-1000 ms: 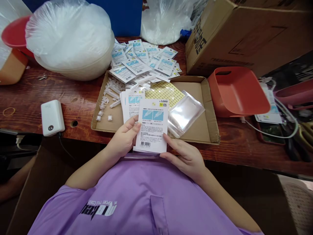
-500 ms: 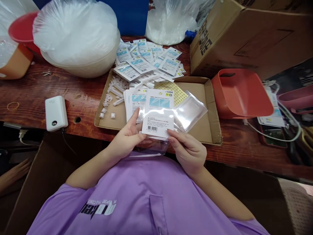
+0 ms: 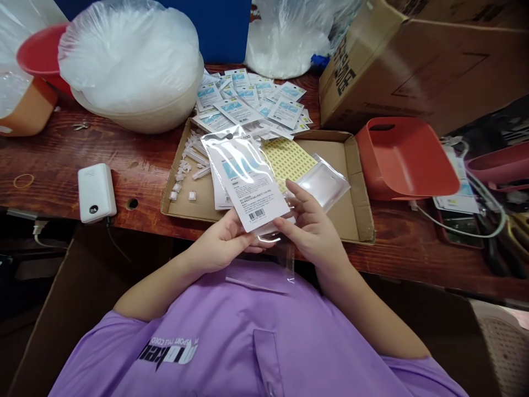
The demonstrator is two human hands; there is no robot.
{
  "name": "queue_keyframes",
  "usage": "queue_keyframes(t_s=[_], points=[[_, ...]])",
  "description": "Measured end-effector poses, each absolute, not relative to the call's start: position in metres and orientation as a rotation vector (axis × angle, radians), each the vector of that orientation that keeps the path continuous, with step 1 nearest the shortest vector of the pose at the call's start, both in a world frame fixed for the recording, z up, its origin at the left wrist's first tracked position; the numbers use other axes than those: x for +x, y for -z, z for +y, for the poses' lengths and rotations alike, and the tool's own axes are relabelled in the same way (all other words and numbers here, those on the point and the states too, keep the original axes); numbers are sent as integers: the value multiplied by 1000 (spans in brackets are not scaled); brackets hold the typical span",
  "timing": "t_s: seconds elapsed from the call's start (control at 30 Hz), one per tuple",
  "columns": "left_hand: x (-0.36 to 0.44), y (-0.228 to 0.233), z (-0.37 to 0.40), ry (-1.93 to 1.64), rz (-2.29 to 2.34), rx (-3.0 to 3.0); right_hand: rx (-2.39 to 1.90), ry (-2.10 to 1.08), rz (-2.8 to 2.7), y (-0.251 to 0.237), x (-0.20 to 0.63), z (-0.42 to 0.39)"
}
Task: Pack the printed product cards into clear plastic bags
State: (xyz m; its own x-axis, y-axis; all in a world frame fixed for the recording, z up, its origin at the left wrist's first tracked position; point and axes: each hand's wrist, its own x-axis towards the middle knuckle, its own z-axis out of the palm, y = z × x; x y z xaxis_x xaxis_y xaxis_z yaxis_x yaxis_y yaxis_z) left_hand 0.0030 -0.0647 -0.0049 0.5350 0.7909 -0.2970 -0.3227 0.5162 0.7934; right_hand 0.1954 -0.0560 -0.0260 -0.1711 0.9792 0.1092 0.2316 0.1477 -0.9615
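Your left hand [image 3: 225, 245] and right hand [image 3: 312, 231] both hold one clear sleeve [image 3: 248, 176] with a printed card [image 3: 252, 193] inside, barcode end toward you. The sleeve is tilted, top leaning left and away, held in the air above the near edge of the cardboard tray [image 3: 355, 220]. Left thumb pinches the sleeve's lower left corner, fingers curled underneath. Right hand pinches the lower right edge with thumb and forefinger; its other fingers are loosely spread and raised over the tray. The open flap of the sleeve hangs down toward your purple shirt [image 3: 248, 331].

In the tray: a stack of loose cards [image 3: 219, 190] just behind the sleeve, a yellow sticker sheet [image 3: 289, 157], empty clear sleeves [image 3: 326, 182] right of your right hand, small white plastic parts [image 3: 188, 160] at the left end.

Beyond the tray, a pile of packed cards [image 3: 252, 99]. Left on the table [image 3: 136, 160]: white power bank [image 3: 96, 193], rubber band [image 3: 22, 180], big white bowl under plastic [image 3: 132, 66]. Right: red bin [image 3: 405, 160], cardboard box [image 3: 421, 66].
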Motion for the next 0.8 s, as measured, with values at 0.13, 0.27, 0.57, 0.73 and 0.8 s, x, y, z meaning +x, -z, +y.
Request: queue_keyframes(t_s=[0.13,0.27,0.57,0.73,0.8], points=[[0,9,-64,-719,727,819,-1377,-796,-2054,10,201,-41],[-4,8,-64,-660,692,877,-1367,-591,-2385,-11,203,-28],[-7,3,-65,-640,613,910,-962,-585,-2634,-34,191,-3],[-12,2,-64,-667,593,933,-783,-552,-2683,-34,186,-1],[-14,3,-65,-654,578,965,-879,-526,-2643,-35,184,1]])
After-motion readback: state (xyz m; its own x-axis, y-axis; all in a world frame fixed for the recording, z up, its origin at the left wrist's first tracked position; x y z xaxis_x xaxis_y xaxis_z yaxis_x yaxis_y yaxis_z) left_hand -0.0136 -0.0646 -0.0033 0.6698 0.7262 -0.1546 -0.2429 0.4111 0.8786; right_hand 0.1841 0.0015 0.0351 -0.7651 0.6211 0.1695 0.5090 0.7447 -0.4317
